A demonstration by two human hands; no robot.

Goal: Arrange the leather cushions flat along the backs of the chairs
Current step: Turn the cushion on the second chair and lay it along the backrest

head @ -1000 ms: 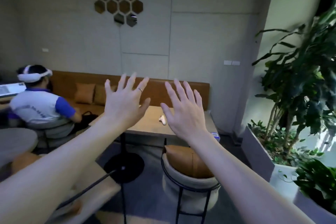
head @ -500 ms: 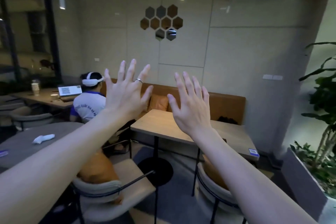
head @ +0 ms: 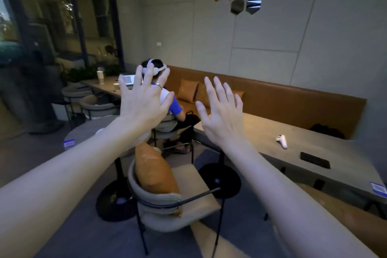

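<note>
both the left hand (head: 144, 102) and right hand (head: 222, 117) were spread wide, holding nothing. the tan leather cushion (head: 155, 172) stood upright against the grey padded chair (head: 161, 201) back; flattening apparently remained.

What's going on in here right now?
A person holds both hands up, fingers spread and holding nothing: left hand, right hand. Below them an orange leather cushion stands against the back of a beige chair, untouched. Another person sits at a far table.
</note>
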